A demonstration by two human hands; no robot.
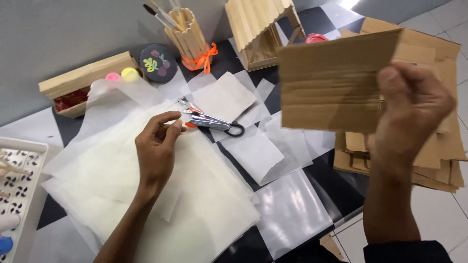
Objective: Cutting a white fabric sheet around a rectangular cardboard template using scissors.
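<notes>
My right hand [412, 109] holds a brown cardboard sheet [331, 80] up in the air, above the right side of the table. My left hand [157, 146] rests on a stack of translucent white paper sheets [195, 204], its fingertips pinched at the edge of a sheet right beside a pair of scissors [212, 122] with black handles. The scissors lie shut on the paper, just right of my left fingers.
A pile of cardboard pieces [438, 160] lies at the right. At the back stand a stick house [261, 29], a stick cup with brushes [187, 36], a painted round disc [158, 62] and a wooden box [83, 80]. A white tray [19, 190] sits at left.
</notes>
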